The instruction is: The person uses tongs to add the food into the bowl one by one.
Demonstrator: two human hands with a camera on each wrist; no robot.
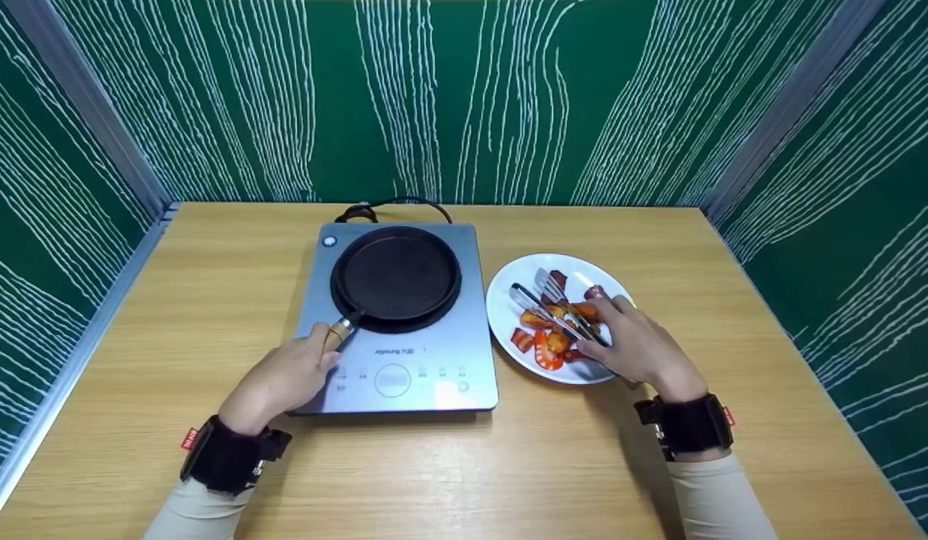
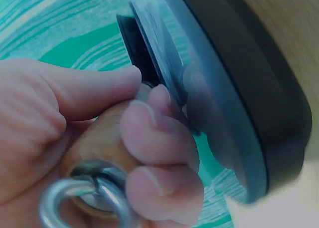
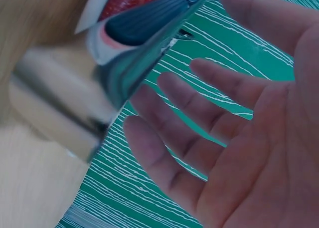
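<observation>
A small black frying pan point(image 1: 396, 274) sits on the induction cooktop point(image 1: 426, 375). My left hand point(image 1: 287, 379) grips its short wooden handle point(image 2: 102, 138), thumb on top and fingers curled round; a metal ring point(image 2: 50, 203) hangs at the handle's end. Metal tongs point(image 1: 548, 311) with dark grips lie across the food on the white plate point(image 1: 501, 326). Reaching over the plate's right side, my right hand point(image 1: 644, 349) is at the tongs. In the right wrist view its fingers point(image 3: 174, 98) are spread and loosely bent beside the tongs' bent metal end point(image 3: 60, 98).
On the plate are a red pepper slice point(image 1: 548, 352), orange-brown chunks point(image 1: 535, 319) and dark red meat pieces point(image 1: 522, 340). A black cord point(image 1: 403, 199) runs behind the cooktop. Green walls point(image 1: 509, 105) with white lines enclose the wooden table point(image 1: 448, 480).
</observation>
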